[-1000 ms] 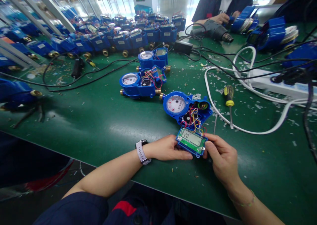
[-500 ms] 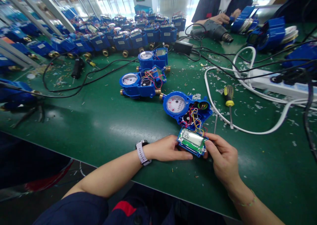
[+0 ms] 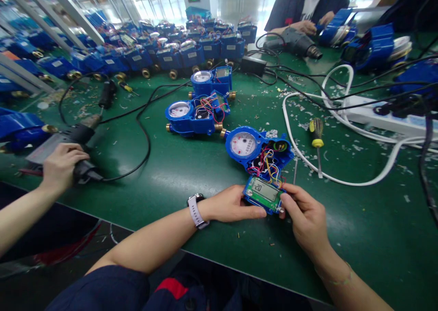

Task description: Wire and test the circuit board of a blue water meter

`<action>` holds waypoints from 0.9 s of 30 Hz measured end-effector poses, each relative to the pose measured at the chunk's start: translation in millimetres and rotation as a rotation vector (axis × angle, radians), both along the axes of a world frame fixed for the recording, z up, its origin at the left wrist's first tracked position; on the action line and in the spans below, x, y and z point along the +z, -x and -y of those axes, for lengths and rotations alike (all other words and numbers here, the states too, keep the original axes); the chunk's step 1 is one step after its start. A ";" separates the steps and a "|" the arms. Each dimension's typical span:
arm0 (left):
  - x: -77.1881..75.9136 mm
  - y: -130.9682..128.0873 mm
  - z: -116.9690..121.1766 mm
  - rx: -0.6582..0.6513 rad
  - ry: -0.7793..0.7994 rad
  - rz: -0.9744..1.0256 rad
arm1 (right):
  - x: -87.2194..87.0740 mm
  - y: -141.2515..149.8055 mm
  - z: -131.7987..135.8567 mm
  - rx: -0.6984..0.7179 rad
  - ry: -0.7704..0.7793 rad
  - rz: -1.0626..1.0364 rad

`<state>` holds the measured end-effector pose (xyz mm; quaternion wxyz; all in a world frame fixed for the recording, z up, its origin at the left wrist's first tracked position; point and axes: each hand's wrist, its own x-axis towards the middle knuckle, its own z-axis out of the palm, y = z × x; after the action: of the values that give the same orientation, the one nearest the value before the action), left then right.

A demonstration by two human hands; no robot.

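A water meter with a blue body and round dial lies before me, its side box uncovered and coloured wires running out. Those wires lead to a display module, a green circuit board in a blue frame with a small LCD screen. My left hand grips the module's left and lower edge, its thumb along the bottom. At the right edge, my right hand pinches the module between thumb and fingers. A thin metal shaft sticks out beyond my right fingers; its other end is hidden.
Two more water meters stand behind mine. A yellow-black screwdriver, white cable and power strip lie right. At left, a co-worker's hand holds a heat gun. Several meters line the back; another person sits opposite.
A co-worker's hand with a heat gun has come in at the left, and its cord has shifted. The display module has tilted slightly in my hands, and its screen digits show more clearly.
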<state>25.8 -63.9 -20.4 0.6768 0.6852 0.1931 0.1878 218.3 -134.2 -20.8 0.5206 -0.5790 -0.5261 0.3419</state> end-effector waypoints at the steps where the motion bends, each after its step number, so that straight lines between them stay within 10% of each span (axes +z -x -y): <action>1: -0.3 0.3 -0.1 0.003 -0.001 -0.002 | -0.4 -0.2 0.1 -0.001 0.000 0.000; 27: -0.8 1.9 -0.4 0.067 0.002 -0.235 | 4.7 2.8 -2.9 0.028 0.025 0.044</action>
<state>23.9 -63.5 -21.3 0.6435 0.6949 0.2942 0.1287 215.5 -131.3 -16.1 0.4968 -0.5854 -0.5412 0.3429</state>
